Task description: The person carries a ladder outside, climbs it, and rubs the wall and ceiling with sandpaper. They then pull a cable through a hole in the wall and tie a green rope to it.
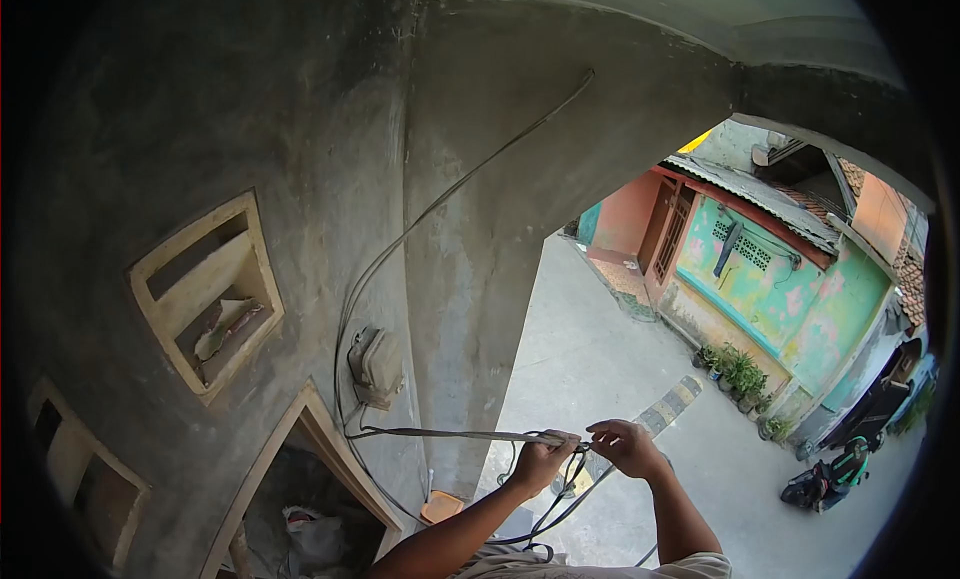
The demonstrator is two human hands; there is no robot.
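A dark cable (450,434) runs almost level from the wall, and my left hand (543,464) is closed around it. Close beside it, my right hand (628,449) has its thumb and fingers bent together at the same cable, just past the left hand's grip. Loops of the cable hang below both hands, toward my shirt. From the wall side, the line climbs past a grey meter box (376,367) and up to a point high on the plastered wall (480,99). The exact spot between my fingertips is too small to make out.
A framed vent opening (210,297) holds a crumpled item. Below is a doorway frame (305,419) with a white sack (312,539) inside. An orange container (441,506) sits near the wall. Outside are a paved lane (575,329), potted plants (740,374) and a parked motorbike (830,479).
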